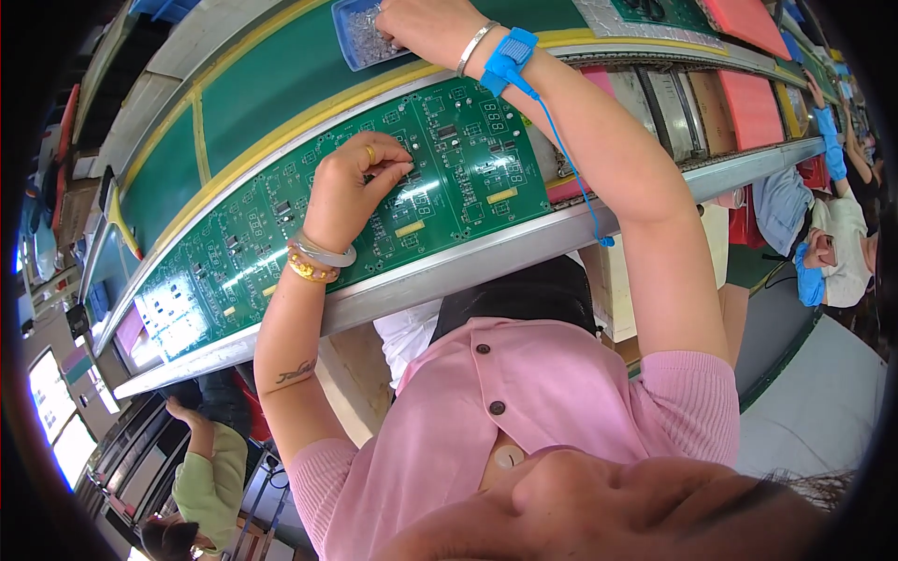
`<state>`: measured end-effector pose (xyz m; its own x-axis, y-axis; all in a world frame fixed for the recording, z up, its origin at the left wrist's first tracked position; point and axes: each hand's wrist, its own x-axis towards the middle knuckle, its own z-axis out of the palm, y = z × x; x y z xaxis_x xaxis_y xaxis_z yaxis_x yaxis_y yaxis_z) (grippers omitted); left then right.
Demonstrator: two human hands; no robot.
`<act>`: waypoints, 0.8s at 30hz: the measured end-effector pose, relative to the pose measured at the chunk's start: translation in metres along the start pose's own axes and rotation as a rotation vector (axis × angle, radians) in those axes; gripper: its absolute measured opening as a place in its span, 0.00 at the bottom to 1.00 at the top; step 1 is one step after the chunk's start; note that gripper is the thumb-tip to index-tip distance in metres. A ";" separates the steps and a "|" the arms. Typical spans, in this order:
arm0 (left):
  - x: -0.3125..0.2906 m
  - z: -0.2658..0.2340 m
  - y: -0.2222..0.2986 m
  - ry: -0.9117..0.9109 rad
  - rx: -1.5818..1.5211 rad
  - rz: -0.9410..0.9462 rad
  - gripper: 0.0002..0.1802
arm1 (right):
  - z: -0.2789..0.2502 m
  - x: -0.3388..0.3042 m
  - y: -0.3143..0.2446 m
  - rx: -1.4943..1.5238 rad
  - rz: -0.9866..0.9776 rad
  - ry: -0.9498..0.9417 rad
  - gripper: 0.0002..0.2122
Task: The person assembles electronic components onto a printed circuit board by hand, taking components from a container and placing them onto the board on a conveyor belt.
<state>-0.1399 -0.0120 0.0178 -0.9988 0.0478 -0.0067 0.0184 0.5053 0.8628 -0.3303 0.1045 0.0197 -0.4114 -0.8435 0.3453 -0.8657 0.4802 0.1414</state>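
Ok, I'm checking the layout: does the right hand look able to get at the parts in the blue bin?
Likely yes: the right hand is over the right side of the open bin, close by the parts, with nothing visible between.

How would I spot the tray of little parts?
Find the long row of green circuit panels. Just beyond its far edge, the right hand reaches to a small tray. Unlike the flat green surface around it, it's blue and holds many tiny pale pieces.

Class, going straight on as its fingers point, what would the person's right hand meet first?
The right hand would probably meet the small translucent parts in the blue rectangular tray; depth is unclear.
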 end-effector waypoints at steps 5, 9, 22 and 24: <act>0.003 0.002 0.001 -0.028 0.090 0.066 0.07 | 0.000 -0.006 0.002 0.156 -0.004 0.198 0.07; 0.003 0.006 -0.003 -0.015 0.165 0.153 0.08 | -0.020 -0.016 -0.005 0.377 0.023 0.175 0.04; 0.009 0.013 0.004 -0.020 0.523 0.327 0.09 | -0.041 -0.077 -0.008 0.596 0.039 0.225 0.04; 0.009 0.013 0.006 -0.027 0.553 0.358 0.08 | -0.040 -0.085 -0.010 0.595 0.059 0.247 0.04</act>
<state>-0.1479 0.0021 0.0162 -0.9253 0.3132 0.2140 0.3770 0.8217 0.4274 -0.2756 0.1814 0.0260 -0.4465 -0.7057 0.5501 -0.8831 0.2487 -0.3978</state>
